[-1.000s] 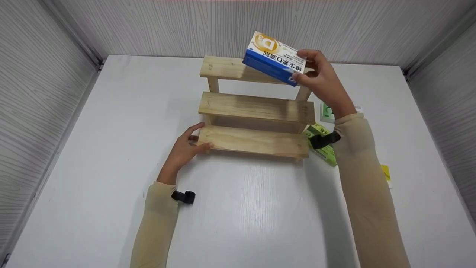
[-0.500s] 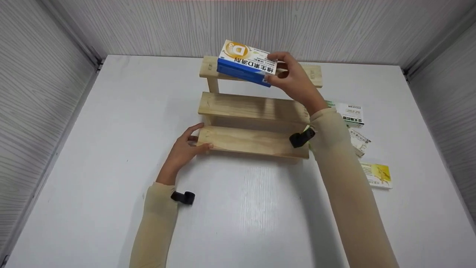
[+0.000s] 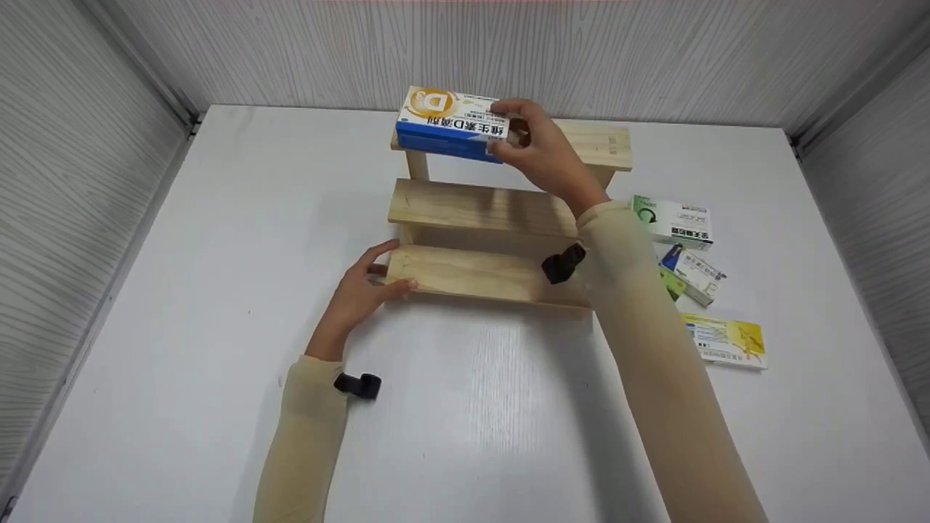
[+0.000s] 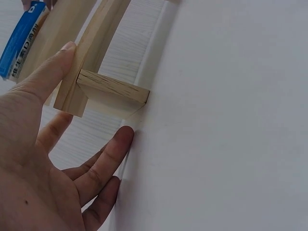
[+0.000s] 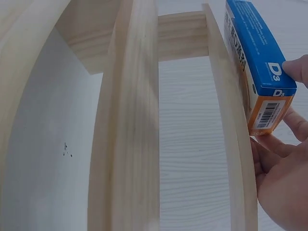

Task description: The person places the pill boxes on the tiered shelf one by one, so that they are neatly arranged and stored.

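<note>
Leftward is how the blue-and-white box [image 3: 452, 120] is shifting since the earlier views, its slant flattening as it is reaching the left end of the top shelf [image 3: 596, 147]. Following it, my right grip [image 3: 534, 142] is uncovering more cartons beside the stand. That grip is pinching the box by its right end, thumb on the blue side and fingers round the far edge, so most of the box is projecting left beyond it. Whether it is touching the board, I cannot tell.

Down at the lowest board, my left grip [image 3: 360, 287] is pinching the left end of the wooden stand [image 3: 479, 207], thumb over the front edge.

The stand is showing pale, straight-grained boards, flat and square-edged. The box is a crisp printed cuboid, its orange end [image 5: 269, 115] carrying a barcode. On the smooth white counter [image 3: 465, 436] a green-and-white carton [image 3: 676, 221], a white-and-blue carton [image 3: 701, 276], a green carton [image 3: 671, 283] and a yellow-and-white carton [image 3: 726, 341] are lying.

The box is keeping its white face up, lettering appearing upside down from above, the D3 end pointing left; its long axis is running nearly parallel to the boards.
</note>
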Available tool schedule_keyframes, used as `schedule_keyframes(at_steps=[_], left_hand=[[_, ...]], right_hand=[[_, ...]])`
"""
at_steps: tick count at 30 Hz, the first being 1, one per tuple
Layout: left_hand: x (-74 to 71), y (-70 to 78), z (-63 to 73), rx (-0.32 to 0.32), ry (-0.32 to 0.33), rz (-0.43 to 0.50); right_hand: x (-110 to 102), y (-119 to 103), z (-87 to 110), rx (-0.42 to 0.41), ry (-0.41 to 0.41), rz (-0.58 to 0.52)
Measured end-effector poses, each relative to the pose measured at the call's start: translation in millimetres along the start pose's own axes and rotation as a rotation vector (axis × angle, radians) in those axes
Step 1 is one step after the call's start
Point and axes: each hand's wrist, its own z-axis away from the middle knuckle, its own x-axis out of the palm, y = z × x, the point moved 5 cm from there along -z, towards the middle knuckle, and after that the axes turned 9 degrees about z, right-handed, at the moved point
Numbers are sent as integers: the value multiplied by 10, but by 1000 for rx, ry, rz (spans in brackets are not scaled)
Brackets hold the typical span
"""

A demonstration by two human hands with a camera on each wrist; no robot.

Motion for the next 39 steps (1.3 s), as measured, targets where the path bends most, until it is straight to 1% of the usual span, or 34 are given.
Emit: schedule_keyframes(at_steps=[5, 10, 13, 17, 19, 24, 28, 30, 32, 35, 37, 39], left_hand=[[-2, 5, 9, 0, 3, 2], [-12, -14, 13, -16, 12, -7], [-22, -14, 19, -23, 17, -15], [-26, -19, 26, -31, 18, 8], [-22, -20, 25, -28, 19, 24], [6, -12, 0, -12, 20, 49], [28, -5, -17, -11, 7, 61], [42, 89, 38, -16, -5, 60], [51, 188, 98, -29, -12, 60], [53, 325, 190, -45, -18, 57], [50, 329, 194, -50, -19, 61], [50, 330, 198, -49, -20, 61]], right_hand=[[15, -22, -19, -23, 10, 68], [2, -27, -50, -24, 12, 70], [6, -33, -81, -21, 8, 95], [18, -24, -111, -14, -8, 118], [15, -15, -118, -17, -19, 109], [-40, 32, -101, -18, -40, 50], [-123, 93, -57, 3, -19, 41], [-170, 120, -24, 4, -1, 56], [-228, 81, 59, -3, 19, 73], [-323, 91, 153, -22, 43, 70], [-399, 116, 214, -39, 62, 73], [-485, 207, 242, -62, 92, 77]])
